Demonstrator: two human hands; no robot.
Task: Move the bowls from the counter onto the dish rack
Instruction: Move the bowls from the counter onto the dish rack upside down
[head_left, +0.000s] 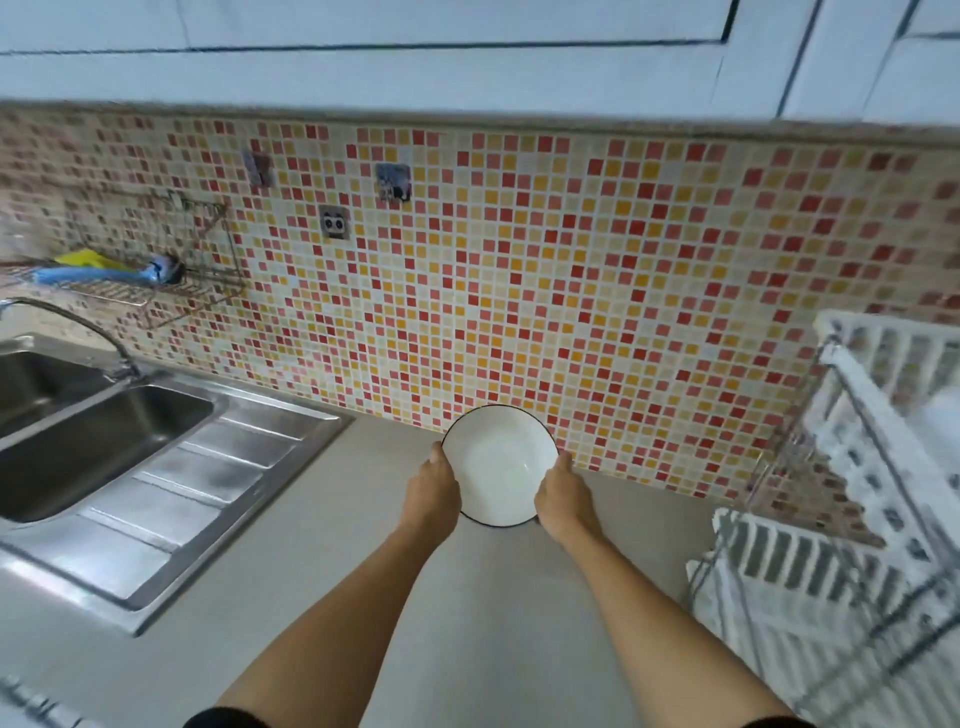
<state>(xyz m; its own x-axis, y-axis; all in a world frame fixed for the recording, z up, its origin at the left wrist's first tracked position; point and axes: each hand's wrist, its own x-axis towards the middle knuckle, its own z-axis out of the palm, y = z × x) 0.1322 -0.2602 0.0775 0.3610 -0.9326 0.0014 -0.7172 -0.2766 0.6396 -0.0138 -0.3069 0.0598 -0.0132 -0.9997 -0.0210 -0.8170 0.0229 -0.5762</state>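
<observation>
A white bowl with a thin dark rim is held in front of me over the grey counter, near the mosaic wall. My left hand grips its left edge and my right hand grips its right edge. The bowl is tilted so its inside faces me. The white two-tier dish rack stands at the right edge of the view, blurred, apart from the bowl. Something pale sits on its upper tier; I cannot tell what.
A steel double sink with a drainboard and a curved tap lies at the left. A wire wall basket holds blue and yellow items. A socket is set in the tiled wall.
</observation>
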